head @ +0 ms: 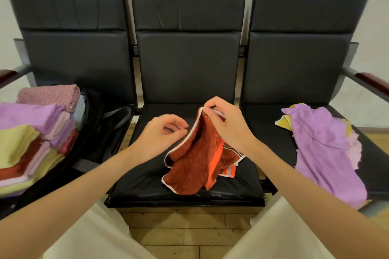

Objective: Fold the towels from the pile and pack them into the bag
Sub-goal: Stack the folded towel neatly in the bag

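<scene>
From the head camera, a rust-red terry towel with white piping (197, 160) hangs crumpled over the black padded middle seat (147, 185) of a three-seat bench, its lower folds resting on the cushion. The right hand (225, 120) pinches the towel's top edge between thumb and curled fingers, lifting that corner above the seat. The left hand (164, 132) sits just beside the towel's left edge with its fingers curled inward toward the piping; whether it actually grips the cloth I cannot tell. On the left seat an open black fabric bag (94, 132) holds a stack of folded towels in lilac, pale yellow, pink and red (31, 136), with a rolled mauve towel (50, 95) on top at the back. On the right seat lies the loose pile of unfolded towels (324, 147), a lilac one spread over yellow and pink ones. Pale trousers (280, 235) frame the lower edge above a wooden floor (179, 229).
</scene>
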`<action>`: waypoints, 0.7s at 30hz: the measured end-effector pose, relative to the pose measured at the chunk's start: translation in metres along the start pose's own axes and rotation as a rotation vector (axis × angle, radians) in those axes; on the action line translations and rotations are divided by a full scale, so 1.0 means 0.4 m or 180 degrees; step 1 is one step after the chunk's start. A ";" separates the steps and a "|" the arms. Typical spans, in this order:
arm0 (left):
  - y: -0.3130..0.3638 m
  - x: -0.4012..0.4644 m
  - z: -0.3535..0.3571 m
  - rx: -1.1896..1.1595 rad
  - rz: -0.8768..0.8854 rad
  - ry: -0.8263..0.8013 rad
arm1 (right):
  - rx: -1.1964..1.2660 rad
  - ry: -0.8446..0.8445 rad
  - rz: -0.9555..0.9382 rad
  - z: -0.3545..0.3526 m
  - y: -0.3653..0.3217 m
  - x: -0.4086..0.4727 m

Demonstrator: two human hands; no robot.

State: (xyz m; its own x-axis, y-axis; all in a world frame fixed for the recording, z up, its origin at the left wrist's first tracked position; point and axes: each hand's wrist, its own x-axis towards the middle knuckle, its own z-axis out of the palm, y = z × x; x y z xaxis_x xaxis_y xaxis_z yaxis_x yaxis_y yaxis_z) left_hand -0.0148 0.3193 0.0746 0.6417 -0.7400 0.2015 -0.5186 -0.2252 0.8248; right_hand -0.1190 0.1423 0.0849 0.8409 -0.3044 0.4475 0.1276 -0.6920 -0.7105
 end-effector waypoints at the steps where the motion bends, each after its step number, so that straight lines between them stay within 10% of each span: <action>1: -0.002 -0.006 0.014 -0.0020 0.0037 -0.0157 | -0.0016 0.0014 -0.0007 -0.004 0.001 -0.002; 21: -0.270 0.062 0.157 0.0950 -0.0652 0.0276 | 0.0283 0.1485 0.0821 -0.072 0.123 -0.100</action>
State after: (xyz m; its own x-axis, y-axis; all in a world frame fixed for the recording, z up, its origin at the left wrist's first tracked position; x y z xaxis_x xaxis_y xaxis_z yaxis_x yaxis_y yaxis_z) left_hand 0.0216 0.2855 -0.0424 0.7882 -0.6068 0.1026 -0.5082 -0.5476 0.6648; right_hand -0.1616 0.1015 0.0477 0.5304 -0.7296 0.4317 0.0089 -0.5044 -0.8634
